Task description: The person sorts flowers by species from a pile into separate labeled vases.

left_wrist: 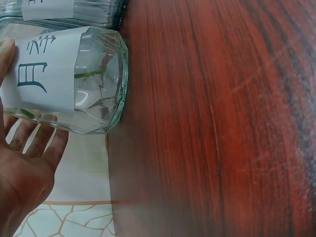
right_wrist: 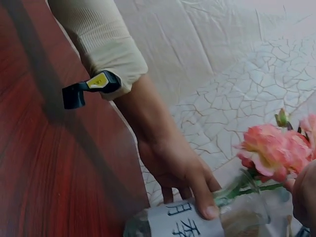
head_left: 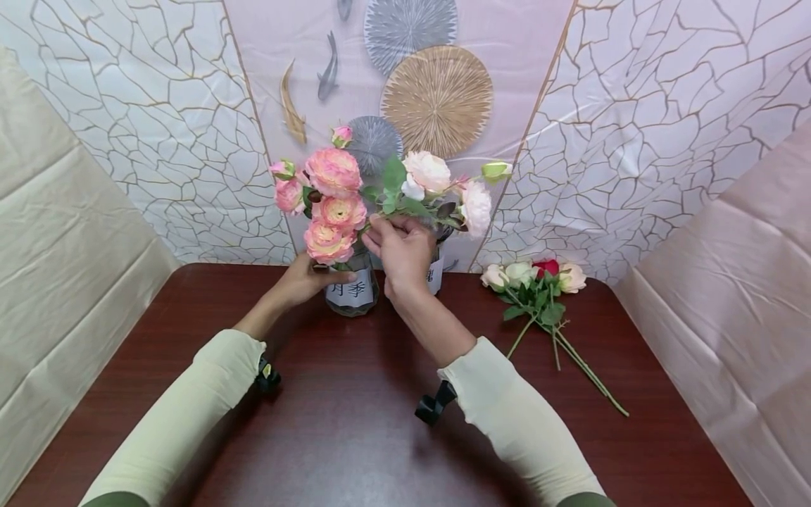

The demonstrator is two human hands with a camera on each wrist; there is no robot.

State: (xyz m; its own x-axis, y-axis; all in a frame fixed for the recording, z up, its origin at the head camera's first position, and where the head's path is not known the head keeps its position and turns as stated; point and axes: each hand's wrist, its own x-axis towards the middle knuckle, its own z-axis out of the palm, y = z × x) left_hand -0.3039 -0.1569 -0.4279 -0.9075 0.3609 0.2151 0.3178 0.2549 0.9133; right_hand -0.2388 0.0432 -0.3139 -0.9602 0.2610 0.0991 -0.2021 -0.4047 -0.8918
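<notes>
My left hand [head_left: 304,283] grips the faceted glass vase [head_left: 352,308], thumb across its white paper label and fingers behind. In the left wrist view the same vase [left_wrist: 116,84] shows a green stem end inside. Pink artificial flowers [head_left: 334,172] rise from the vase mouth. My right hand [head_left: 407,259] is at the mouth, its thumb and forefinger pinching a green stem of the pink flowers; the fingertips are partly hidden. In the right wrist view that stem [right_wrist: 271,187] runs to the fingers, beside the pink blooms [right_wrist: 269,150].
Behind my right hand stands a second labelled vase [head_left: 436,273] with pale pink-white flowers [head_left: 427,171]. Several loose roses [head_left: 519,273], white, cream and red, lie at the right on the dark wooden table [head_left: 355,408]. A patterned cloth backdrop [head_left: 190,141] hangs directly behind.
</notes>
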